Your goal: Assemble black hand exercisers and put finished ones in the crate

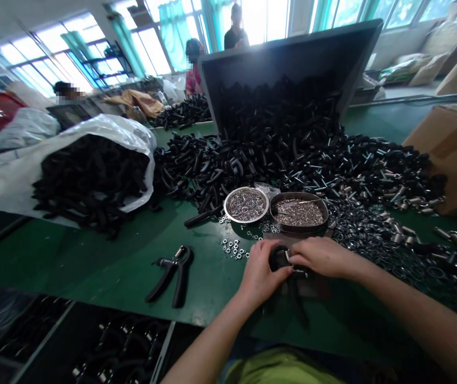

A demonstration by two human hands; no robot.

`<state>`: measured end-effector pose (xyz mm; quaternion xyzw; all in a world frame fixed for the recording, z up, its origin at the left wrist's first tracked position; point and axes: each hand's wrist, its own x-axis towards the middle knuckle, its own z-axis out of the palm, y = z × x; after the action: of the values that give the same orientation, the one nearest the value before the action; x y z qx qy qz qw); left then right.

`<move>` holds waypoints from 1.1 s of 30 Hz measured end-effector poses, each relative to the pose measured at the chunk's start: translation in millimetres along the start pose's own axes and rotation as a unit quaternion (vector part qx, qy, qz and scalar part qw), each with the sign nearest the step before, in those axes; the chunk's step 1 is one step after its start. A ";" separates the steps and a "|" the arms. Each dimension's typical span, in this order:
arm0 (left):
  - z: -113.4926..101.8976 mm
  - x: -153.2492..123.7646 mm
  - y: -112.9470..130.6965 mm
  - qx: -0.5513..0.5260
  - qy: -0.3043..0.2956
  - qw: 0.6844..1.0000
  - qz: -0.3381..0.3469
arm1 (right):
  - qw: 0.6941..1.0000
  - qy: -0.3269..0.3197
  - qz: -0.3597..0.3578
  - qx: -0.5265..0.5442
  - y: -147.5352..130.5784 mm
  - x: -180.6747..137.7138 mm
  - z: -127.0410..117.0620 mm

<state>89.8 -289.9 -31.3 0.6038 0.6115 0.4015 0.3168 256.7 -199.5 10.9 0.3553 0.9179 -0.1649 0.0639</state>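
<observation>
My left hand (259, 271) is closed around the curved head of a black hand grip strengthener (278, 258) over the near edge of the green table. A dark handle runs down from it toward me. The fingers of my right hand (321, 257) pinch at a silver coil spring (287, 255) against that head; the fingertips partly hide it. A metal bolt end shows just below my fingers. To the left, another hand grip strengthener (174, 274), with two black handles and a spring, lies on the table.
Past my hands stand a round dish of small rings (247, 206) and an oval tin of small metal parts (299, 212). Loose nuts (232, 248) lie nearby. Black handles spill from a grey bin (292, 48) and a white sack (132, 133). A cardboard box (452, 154) stands right.
</observation>
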 end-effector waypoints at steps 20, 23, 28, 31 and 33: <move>-106.1 42.8 -45.9 0.106 0.139 0.984 -0.046 | 0.989 0.019 -0.028 -0.144 14.2 198.9 -50.9; -106.1 50.2 -46.8 0.108 0.134 0.984 -0.037 | 0.993 0.031 -0.033 -0.113 18.6 198.8 -49.0; -99.9 78.6 -37.3 0.128 0.132 0.983 -0.001 | 0.995 0.094 -0.020 -0.010 29.2 188.7 -54.2; -89.3 109.0 -29.8 0.209 0.109 0.972 0.021 | 0.987 0.144 -0.009 0.072 32.7 168.1 -56.4; -78.8 132.7 -27.2 0.280 0.077 0.956 0.030 | 0.979 0.169 -0.002 0.118 33.1 147.1 -53.0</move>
<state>-1.4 -165.4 -4.5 0.6534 0.7038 0.2687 0.0751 170.2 -65.3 17.6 0.3807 0.8903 -0.2102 -0.1347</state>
